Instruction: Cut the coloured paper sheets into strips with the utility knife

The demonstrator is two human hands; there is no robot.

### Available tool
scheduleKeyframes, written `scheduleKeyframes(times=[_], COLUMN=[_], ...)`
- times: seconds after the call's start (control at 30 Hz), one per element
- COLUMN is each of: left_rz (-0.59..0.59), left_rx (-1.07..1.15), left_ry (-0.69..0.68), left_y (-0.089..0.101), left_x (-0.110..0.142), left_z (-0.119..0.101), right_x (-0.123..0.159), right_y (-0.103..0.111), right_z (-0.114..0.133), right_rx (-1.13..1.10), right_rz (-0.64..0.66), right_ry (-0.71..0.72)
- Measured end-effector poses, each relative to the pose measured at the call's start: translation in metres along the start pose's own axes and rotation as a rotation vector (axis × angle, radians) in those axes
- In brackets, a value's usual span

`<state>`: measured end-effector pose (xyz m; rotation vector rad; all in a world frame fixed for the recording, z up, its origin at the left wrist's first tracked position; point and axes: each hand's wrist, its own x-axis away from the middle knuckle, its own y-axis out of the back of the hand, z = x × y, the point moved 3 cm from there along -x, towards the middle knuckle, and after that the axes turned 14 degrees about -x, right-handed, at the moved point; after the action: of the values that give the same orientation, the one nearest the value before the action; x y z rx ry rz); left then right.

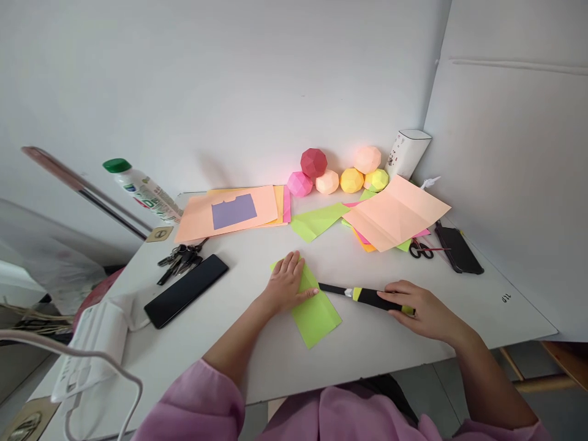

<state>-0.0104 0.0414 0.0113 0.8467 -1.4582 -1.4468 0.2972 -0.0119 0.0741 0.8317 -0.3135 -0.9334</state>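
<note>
The left hand [287, 286] lies flat, palm down — fingers [288, 263] forward, thumb [307, 295] out toward the right. The right hand [416, 308] is curled in a grip, fingers pointing left — both forearms [245, 334] bare, angling inward.

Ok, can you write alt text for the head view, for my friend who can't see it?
A left hand rests on a light-green paper sheet on a white table, while the right hand holds a black-and-lime cutter knife, its tip by the paper's edge. Behind sit six faceted balls in red, pink, peach and yellow.
</note>
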Motion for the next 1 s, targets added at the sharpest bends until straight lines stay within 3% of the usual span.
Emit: scheduleKeyframes(times=[0.2, 0.33, 0.47, 1.0], left_rz=[0.026, 0.039, 0.028, -0.045], left_rx=[0.028, 0.043, 0.042, 0.023], left_ry=[-0.001, -0.003, 0.010, 0.006], left_y=[0.002, 0.005, 0.003, -0.002], left_x=[0.000, 0.001, 0.001, 0.000], left_z=[0.003, 0.004, 0.005, 0.005], right_x=[0.031, 0.053, 0.068, 0.071], right_y=[0.008, 0.017, 0.017, 0.005], right_z=[-0.011, -0.008, -0.006, -0.011], right_rx=[-0.217, -0.226, -0.203, -0.287], right_rz=[0.100, 0.162, 0.135, 0.127], right_ry=[-0.127, -0.125, -0.158, -0.236])
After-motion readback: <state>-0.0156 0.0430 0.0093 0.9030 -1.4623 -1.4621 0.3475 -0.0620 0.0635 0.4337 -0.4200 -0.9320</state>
